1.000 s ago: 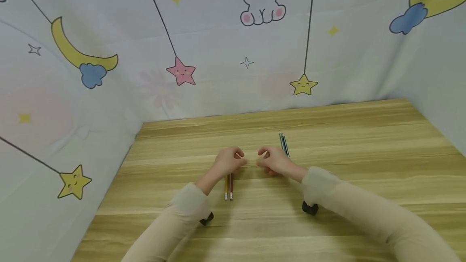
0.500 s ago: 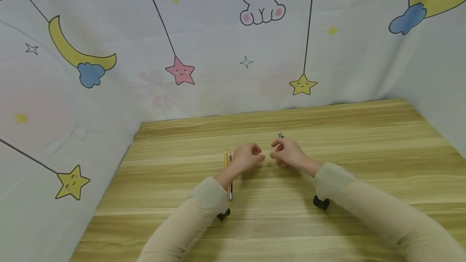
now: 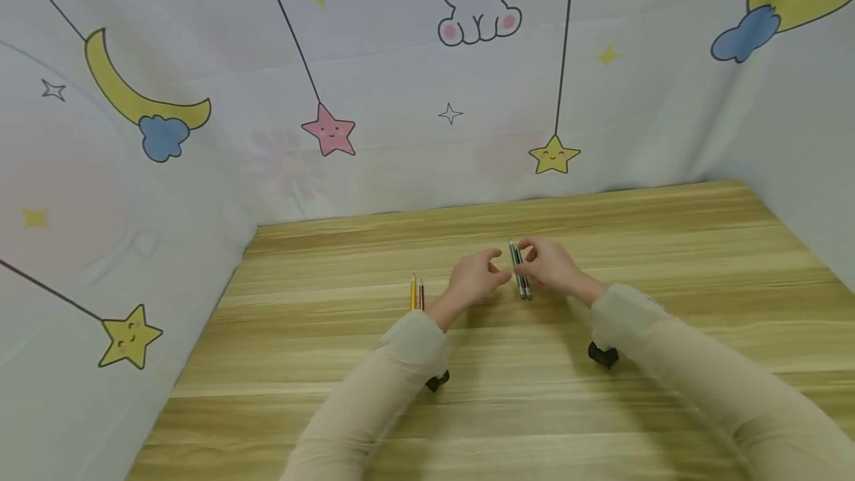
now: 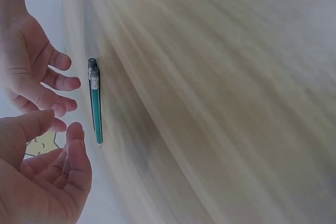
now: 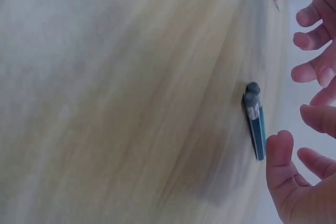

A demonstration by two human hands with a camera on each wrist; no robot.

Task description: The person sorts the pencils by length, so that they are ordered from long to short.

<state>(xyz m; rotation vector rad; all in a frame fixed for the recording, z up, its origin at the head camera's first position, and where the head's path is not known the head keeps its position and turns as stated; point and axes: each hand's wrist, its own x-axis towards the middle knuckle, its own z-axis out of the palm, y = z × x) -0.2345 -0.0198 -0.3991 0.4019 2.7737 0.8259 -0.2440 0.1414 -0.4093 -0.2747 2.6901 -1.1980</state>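
Note:
Two pencils lie close together on the table: a teal pencil (image 4: 96, 111) and a dark one (image 5: 256, 137), eraser ends toward the person. Just left of the pair hovers my left hand (image 3: 476, 277), thumb and fingers apart and nothing between them. My right hand (image 3: 551, 266) is over the pair's right side with loosely bent fingers. Both wrist views show a gap between the hands and the pencils. Farther left lie a yellow pencil (image 3: 413, 289) and a reddish-brown pencil (image 3: 421, 292), their lower parts hidden behind my left sleeve.
The wood-grain table (image 3: 641, 243) extends around the pencils on all sides. A white printed cloth (image 3: 401, 177) with stars and moons hangs behind it and at the sides. Black wrist devices (image 3: 603, 355) hang beneath both cuffs.
Both hands have moved right and a little away from the person, from beside the yellow and brown pencils to the teal and dark pair. The pencils have stayed in place.

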